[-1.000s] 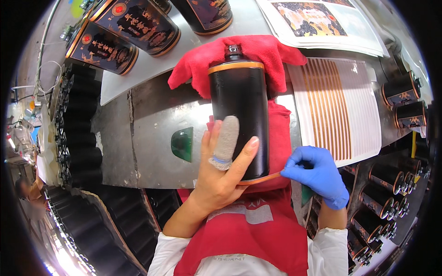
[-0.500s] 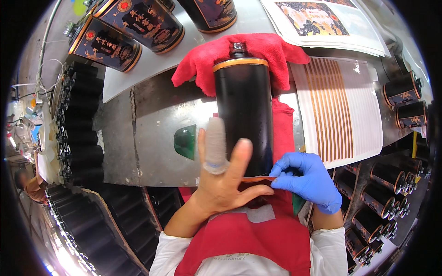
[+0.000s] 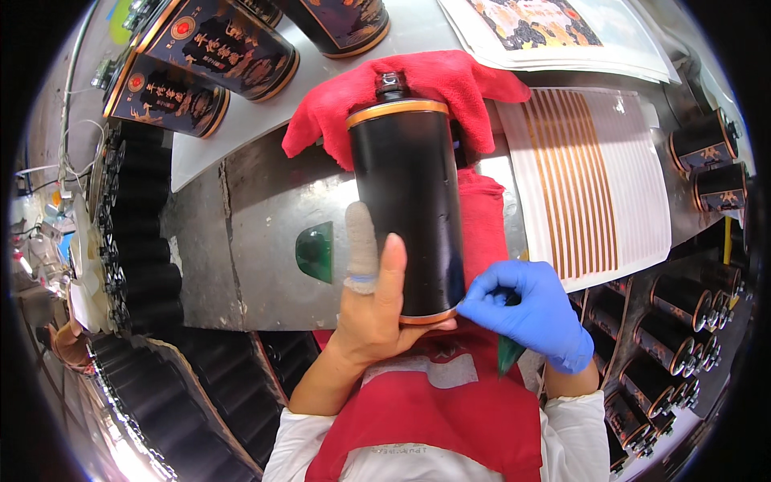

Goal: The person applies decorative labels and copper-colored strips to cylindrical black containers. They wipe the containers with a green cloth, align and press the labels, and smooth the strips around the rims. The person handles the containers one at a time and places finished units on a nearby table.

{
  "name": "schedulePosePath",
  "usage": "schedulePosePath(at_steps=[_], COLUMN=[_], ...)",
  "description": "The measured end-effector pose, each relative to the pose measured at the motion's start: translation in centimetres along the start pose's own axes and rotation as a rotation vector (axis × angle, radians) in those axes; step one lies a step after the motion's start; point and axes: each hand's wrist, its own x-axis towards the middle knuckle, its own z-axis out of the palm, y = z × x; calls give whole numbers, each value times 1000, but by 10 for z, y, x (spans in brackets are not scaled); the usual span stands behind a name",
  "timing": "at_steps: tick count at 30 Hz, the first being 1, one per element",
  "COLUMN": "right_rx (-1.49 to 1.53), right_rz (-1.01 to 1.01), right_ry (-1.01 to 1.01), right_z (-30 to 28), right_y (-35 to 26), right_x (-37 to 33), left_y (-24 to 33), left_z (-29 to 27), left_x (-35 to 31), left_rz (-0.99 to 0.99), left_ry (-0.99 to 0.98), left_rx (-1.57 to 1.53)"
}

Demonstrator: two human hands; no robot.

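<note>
A black cylindrical bottle lies with its capped neck away from me, propped on a red cloth. Gold bands ring both its ends. My left hand, a beige cover on one finger, holds the near end: fingers along the left side, a digit under the base. In a blue glove, my right hand pinches at the right end of the thin gold strip around the near rim. The fingertips hide the strip's end. Below that hand shows a green scraper-like piece, partly covered.
A green scraper lies on the metal table left of the bottle. To the right is a white sheet bearing gold strips. Decorated bottles stand at the back left; black bottles line the left side. Printed sheets lie at the back.
My left hand has closed in on the bottle's near end, its fingers now against it. The gold strip, earlier stretched below the base, now sits along the rim. The view has shifted slightly.
</note>
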Motion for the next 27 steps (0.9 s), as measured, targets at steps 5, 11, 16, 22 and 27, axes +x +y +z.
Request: schedulePosePath(at_steps=[5, 11, 16, 22, 27], right_rx=[81, 181, 187, 177, 181], right_rz=[58, 88, 81, 75, 81], right_ry=[90, 103, 6, 8, 22], right_z=[-7, -8, 5, 6, 3], right_y=[12, 16, 13, 8, 11], right_x=[-2, -1, 2, -1, 0], left_y=[-22, 5, 17, 20, 18], left_z=[7, -6, -2, 0, -3], left_x=[-13, 0, 5, 7, 7], left_rz=[-41, -263, -313, -278, -255], left_ry=[55, 41, 28, 45, 45], left_rx=[-361, -1214, -1107, -980, -1247])
